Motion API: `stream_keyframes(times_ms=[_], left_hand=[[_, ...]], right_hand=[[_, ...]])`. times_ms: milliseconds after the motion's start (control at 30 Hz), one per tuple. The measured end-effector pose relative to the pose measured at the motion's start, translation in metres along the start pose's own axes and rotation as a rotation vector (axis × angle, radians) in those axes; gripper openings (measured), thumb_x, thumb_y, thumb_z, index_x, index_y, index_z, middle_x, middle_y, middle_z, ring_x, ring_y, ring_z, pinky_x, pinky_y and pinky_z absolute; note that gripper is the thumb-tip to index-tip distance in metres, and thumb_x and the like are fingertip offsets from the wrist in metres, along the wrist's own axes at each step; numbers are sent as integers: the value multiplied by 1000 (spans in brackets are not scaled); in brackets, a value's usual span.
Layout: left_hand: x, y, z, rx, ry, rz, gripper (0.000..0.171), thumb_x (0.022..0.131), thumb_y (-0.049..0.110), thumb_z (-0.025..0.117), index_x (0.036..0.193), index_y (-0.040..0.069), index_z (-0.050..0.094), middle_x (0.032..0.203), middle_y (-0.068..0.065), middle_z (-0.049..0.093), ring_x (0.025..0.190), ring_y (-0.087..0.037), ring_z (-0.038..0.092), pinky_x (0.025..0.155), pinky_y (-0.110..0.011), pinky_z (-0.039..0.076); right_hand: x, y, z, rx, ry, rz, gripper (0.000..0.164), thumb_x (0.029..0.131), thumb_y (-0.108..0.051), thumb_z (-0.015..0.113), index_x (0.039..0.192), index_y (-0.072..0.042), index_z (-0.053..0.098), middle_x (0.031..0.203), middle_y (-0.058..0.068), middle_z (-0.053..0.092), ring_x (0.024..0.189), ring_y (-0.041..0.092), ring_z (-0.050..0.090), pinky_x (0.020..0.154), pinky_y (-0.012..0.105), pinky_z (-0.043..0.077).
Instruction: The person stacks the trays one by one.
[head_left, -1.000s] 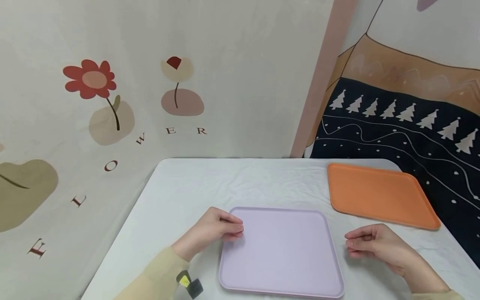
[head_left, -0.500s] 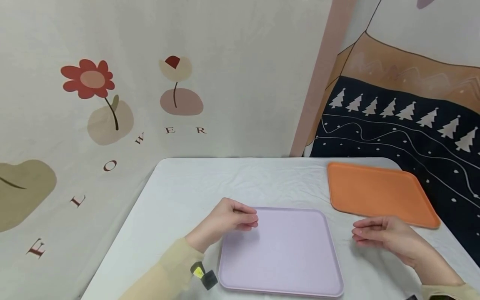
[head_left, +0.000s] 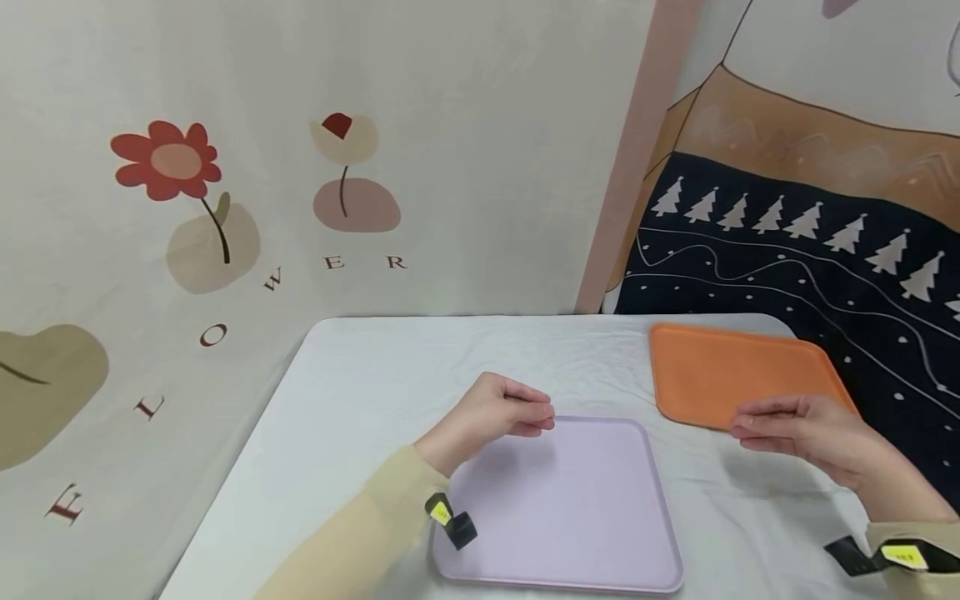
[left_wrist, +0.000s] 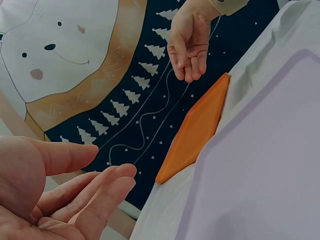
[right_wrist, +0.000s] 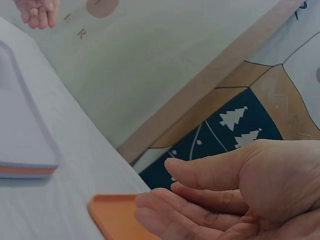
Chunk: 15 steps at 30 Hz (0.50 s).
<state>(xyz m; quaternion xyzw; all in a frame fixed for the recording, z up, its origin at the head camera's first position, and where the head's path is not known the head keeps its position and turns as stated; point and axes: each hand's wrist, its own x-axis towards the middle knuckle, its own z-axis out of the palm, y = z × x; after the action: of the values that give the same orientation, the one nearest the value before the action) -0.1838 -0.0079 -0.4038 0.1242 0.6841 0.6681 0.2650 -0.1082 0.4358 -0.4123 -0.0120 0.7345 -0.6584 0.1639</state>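
Observation:
A lavender tray lies flat on the white-covered table, and an orange tray lies behind it to the right. My left hand hovers above the far left part of the lavender tray, its fingers loosely bent with nothing in them. Over the near edge of the orange tray, my right hand hangs in the air, likewise holding nothing. In the left wrist view, a gap shows between the thumb and fingers of the left hand. The right wrist view shows an orange-pink layer under the lavender tray's edge.
The white cloth covers the table, whose back edge meets a pale wall hanging with printed flowers and letters. A dark hanging with white trees stands along the right side.
Both hands have risen and moved away from me and to the right; the left hand now hangs over the lavender tray's far edge, the right at the orange tray. Both trays stay put.

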Motion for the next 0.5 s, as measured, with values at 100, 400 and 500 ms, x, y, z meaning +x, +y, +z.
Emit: stream_keyframes(times_ms=[100, 400, 500], left_hand=[[8, 5, 7, -2, -8, 9, 25, 94, 0, 77, 116, -11, 73, 104, -18, 77, 95, -29, 77, 86, -40, 66], [40, 15, 28, -10, 17, -2, 22, 93, 0, 80, 113, -8, 76, 100, -15, 78, 92, -27, 78, 83, -37, 66], [51, 17, 34, -11, 25, -9, 21, 93, 2, 80, 112, -6, 77, 99, -14, 79, 91, -25, 78, 83, -36, 66]], right_hand=[[2, -5, -10, -2, 30, 21, 22, 104, 7, 59, 116, -2, 76, 109, 8, 78, 100, 21, 77, 88, 36, 64], [4, -13, -38, 85, 117, 68, 27, 102, 11, 61, 107, -10, 78, 107, 7, 78, 99, 22, 77, 87, 37, 65], [4, -12, -47, 53, 154, 75, 28, 101, 11, 62, 106, -11, 79, 106, 6, 78, 97, 21, 77, 85, 37, 65]])
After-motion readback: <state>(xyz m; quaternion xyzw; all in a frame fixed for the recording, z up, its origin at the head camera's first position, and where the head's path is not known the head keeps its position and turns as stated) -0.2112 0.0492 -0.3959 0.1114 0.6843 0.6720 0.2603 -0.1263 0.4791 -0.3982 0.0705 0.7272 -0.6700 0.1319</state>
